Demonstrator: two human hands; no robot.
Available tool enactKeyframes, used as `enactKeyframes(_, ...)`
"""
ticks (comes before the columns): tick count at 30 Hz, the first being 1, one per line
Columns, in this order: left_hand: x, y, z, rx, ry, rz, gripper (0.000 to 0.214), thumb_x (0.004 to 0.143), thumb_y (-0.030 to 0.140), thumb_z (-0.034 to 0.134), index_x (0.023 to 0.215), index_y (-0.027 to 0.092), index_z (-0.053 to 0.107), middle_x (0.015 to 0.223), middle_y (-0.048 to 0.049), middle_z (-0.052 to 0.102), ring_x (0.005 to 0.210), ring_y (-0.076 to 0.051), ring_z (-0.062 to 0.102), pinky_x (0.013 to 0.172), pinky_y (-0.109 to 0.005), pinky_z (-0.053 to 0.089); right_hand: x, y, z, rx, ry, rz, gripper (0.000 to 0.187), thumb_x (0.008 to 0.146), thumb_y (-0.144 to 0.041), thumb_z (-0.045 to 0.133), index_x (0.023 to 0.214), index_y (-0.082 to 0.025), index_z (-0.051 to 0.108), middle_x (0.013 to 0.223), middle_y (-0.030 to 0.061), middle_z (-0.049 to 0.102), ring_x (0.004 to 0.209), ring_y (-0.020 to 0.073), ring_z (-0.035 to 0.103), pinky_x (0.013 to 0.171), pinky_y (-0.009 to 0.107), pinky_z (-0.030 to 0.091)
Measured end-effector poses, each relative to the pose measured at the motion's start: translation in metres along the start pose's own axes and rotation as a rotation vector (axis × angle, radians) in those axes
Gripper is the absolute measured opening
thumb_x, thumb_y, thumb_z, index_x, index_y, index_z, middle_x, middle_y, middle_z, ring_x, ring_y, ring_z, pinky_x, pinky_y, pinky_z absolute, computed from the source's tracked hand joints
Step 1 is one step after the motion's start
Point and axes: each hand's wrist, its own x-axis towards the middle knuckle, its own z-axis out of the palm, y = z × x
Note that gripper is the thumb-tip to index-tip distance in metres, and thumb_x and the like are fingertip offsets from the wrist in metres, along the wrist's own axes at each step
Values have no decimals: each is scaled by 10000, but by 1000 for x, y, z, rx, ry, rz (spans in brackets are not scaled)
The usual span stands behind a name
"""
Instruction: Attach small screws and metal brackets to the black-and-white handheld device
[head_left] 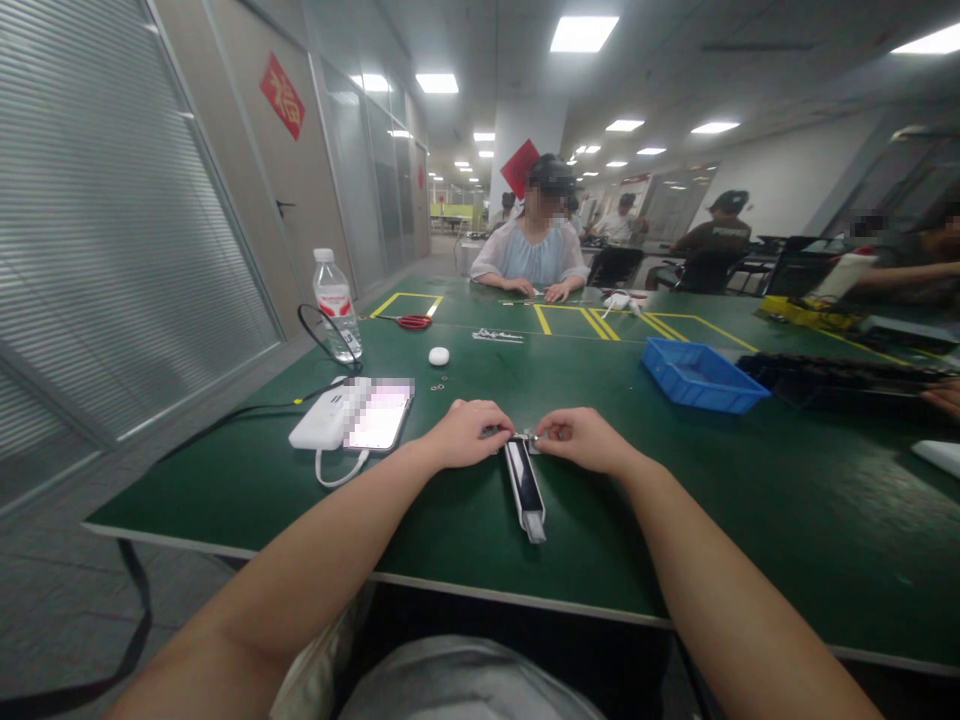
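Green surface, yellow tape lines toward far edge. Left edge: water bottle, red scissors beyond. Near left corner: white power bank, phone touching it. Right side: blue tray. Near edge, middle: narrow black device.

Red diamond sign on the door is showing one gold character, looking like 福. Water bottle label is blurring out, unreadable. Phone screen is showing pixelated, nothing legible.
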Motion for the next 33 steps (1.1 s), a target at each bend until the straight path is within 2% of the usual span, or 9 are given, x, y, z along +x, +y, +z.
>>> enactKeyframes(11, 0, 0, 0, 15, -9, 7, 197, 867, 284, 482, 926, 213, 657, 952, -22, 646, 938, -174, 578, 846, -306, 381, 0, -2, 1, 34, -20, 38, 234, 699, -345, 637, 818, -150, 683, 611, -6, 566, 525, 91, 460, 498, 215, 346)
enactKeyframes(21, 1, 1, 0, 36, -22, -8, 195, 869, 284, 482, 932, 213, 653, 961, -19, 646, 951, -175, 576, 839, -312, 376, -1, -6, -2, -43, -35, 31, 268, 713, -369, 633, 846, -150, 712, 627, 8, 595, 539, 96, 470, 531, 227, 357)
enactKeyframes(28, 0, 1, 0, 33, -28, -7, 201, 873, 285, 472, 939, 218, 649, 966, -18, 645, 951, -174, 575, 844, -315, 375, 0, -6, 0, -23, -16, 20, 256, 719, -359, 630, 867, -164, 703, 632, -2, 587, 535, 93, 466, 530, 225, 361)
enactKeyframes(33, 1, -1, 1, 33, -21, 6, 200, 873, 287, 472, 931, 216, 650, 954, -17, 643, 942, -172, 576, 837, -309, 380, 0, -7, 0, -61, 27, -24, 201, 700, -306, 648, 835, -169, 705, 711, 13, 596, 560, 94, 470, 555, 232, 384)
